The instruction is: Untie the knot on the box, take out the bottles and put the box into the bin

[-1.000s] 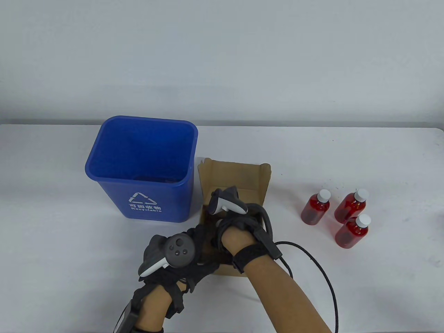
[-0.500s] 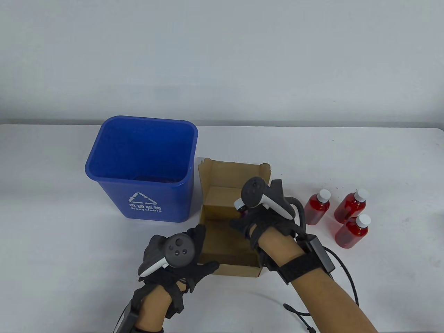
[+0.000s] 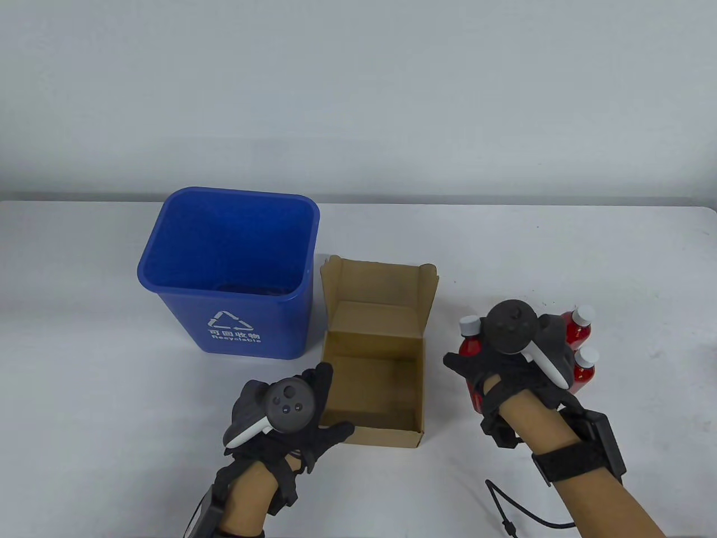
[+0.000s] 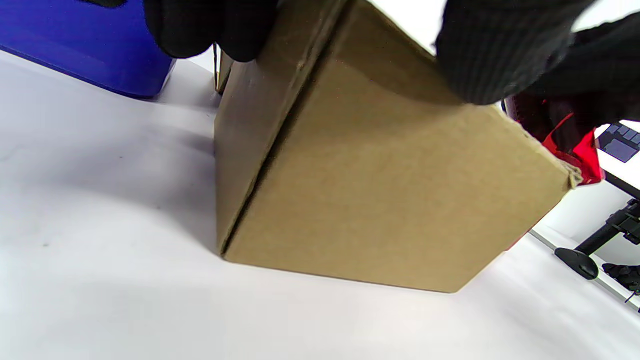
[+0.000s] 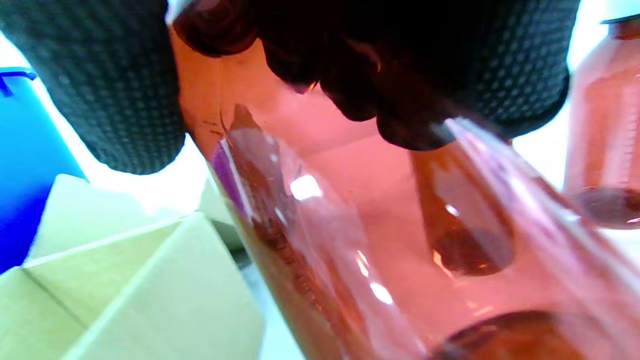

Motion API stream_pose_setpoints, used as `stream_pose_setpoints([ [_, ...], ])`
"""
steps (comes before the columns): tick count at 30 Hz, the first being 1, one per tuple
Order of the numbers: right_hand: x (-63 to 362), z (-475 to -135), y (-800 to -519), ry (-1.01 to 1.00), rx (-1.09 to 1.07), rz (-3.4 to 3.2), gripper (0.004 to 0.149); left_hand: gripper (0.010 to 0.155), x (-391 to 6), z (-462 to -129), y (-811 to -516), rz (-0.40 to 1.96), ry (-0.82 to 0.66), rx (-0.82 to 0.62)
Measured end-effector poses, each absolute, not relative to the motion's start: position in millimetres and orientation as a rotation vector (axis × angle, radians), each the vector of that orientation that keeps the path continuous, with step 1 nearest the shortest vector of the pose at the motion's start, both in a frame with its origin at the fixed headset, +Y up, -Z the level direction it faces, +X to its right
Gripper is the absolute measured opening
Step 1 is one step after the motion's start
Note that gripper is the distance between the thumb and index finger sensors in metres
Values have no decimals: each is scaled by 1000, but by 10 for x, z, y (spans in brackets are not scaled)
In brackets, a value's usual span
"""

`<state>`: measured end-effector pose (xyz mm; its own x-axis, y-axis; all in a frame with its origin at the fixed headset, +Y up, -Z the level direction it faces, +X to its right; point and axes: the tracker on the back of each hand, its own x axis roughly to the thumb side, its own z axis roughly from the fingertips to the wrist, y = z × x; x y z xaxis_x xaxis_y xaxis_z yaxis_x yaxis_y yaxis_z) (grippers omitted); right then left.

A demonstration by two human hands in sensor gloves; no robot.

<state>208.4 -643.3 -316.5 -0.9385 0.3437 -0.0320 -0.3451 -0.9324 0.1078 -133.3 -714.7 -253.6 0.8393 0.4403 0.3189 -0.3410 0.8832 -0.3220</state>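
Black glove fabric on red liquid: right hand (image 3: 507, 364) wrapped round a bottle (image 3: 469, 344), thumb on one side, fingers (image 5: 510, 70) on the other, white cap poking out above the knuckles. Bottle tilted in the right wrist view, base not seen on the table (image 3: 616, 252); whether lifted or just touching down, cannot tell. Two more red bottles (image 3: 577, 330) standing just behind the hand, partly hidden by the tracker.

Left hand (image 3: 291, 412) on the near-left corner of the cardboard box (image 3: 372, 392); fingertips (image 4: 215, 30) curled over the left wall's rim, thumb hooked over the front rim. Box open, lid flap standing up at the back, interior bare: no bottle left inside. No cord in sight. Blue recycling bin (image 3: 168, 246) just beside the box on its left.

Risks, as judgement:
- Tilted bottle set down crooked, tipping or rolling; close neighbours knocked over by knuckles or tracker on release.
- Smooth plastic under knit fabric: slip if grip loosened early.
- Box gripped at one corner only; light card likely to swing or buckle on lifting, raised flap likely to catch the bin's rim.
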Motion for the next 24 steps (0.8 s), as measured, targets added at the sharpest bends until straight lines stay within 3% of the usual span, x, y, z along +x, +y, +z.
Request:
stream_pose_setpoints([
  [10, 2528, -2968, -6902, -305, -46, 2717, 81, 102, -1332, -2535, -7147, 419, -396, -257],
  [18, 2699, -2955, -7288, -292, -69, 2561, 82, 102, -1309, -2516, -7139, 402, -380, -234],
  [24, 2805, -2949, -7407, -327, -100, 2499, 83, 102, -1291, -2502, -7139, 398, -367, -223],
])
